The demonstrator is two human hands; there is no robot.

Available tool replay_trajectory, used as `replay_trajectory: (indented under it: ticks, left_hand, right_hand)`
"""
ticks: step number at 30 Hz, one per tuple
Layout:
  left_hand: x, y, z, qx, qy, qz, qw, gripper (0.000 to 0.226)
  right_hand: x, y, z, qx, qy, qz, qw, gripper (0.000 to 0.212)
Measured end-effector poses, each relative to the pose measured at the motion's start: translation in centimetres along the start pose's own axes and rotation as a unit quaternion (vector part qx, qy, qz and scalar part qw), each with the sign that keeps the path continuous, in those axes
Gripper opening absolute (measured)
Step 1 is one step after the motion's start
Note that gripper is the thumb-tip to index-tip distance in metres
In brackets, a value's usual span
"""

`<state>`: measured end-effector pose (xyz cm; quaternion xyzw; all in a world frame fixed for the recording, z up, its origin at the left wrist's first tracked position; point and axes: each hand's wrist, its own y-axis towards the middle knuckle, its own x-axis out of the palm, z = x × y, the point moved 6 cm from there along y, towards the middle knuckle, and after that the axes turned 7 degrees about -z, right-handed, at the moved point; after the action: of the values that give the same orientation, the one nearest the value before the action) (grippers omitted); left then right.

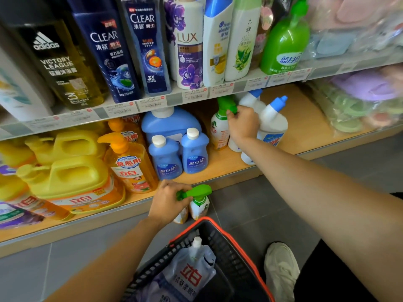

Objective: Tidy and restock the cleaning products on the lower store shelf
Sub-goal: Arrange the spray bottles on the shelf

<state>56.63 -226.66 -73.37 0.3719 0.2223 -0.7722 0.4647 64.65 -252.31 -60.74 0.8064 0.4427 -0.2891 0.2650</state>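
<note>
My left hand (166, 200) grips the green trigger head of a spray bottle (199, 204), held in the air in front of the lower shelf's edge, above the basket. My right hand (242, 124) reaches into the lower shelf (229, 165) and grips the green trigger of a second spray bottle (219, 127) standing there. Just right of that hand stand white toilet-cleaner bottles with blue caps (273, 120). Two small blue detergent bottles (180, 153) stand left of it, in front of a large blue jug (171, 123).
Orange dish-soap pump bottles (130, 164) and yellow jugs (69, 177) fill the shelf's left part. A black basket with an orange rim (226, 236) on the floor holds a refill pouch (192, 273). My shoe (281, 269) is beside it. Shampoo bottles line the upper shelf (152, 103).
</note>
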Motion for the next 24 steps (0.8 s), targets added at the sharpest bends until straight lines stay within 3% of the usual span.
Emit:
replay_trajectory:
  ticks: [4, 7, 11, 15, 19, 24]
  left_hand:
    - [-1.4, 0.8, 1.0, -0.049, -0.049, -0.031, 0.997, 0.021]
    - [-3.6, 1.6, 3.1, -0.058, -0.106, -0.005, 0.993, 0.017]
    - [-6.3, 2.2, 7.3, -0.041, -0.202, -0.009, 0.979, 0.020]
    - [-8.0, 2.0, 11.1, -0.012, -0.226, -0.046, 0.973, 0.051]
    - [-8.9, 0.9, 13.9, 0.003, -0.262, -0.104, 0.959, 0.077]
    - [-11.0, -0.7, 16.1, 0.045, -0.320, -0.108, 0.940, 0.072]
  right_hand:
    - [-1.3, -2.0, 0.5, -0.018, 0.066, -0.016, 0.998, 0.022]
    - [-2.9, -3.8, 0.4, -0.023, 0.089, -0.032, 0.995, 0.022]
    - [-5.6, -6.4, -1.0, -0.042, 0.103, -0.082, 0.990, 0.038]
    - [-8.5, -8.6, -3.7, -0.047, 0.181, -0.153, 0.970, 0.019]
    - [-11.6, -10.6, -6.8, -0.042, 0.322, -0.186, 0.927, 0.012]
    - [-12.9, -12.7, -8.8, 0.003, 0.504, -0.206, 0.839, 0.017]
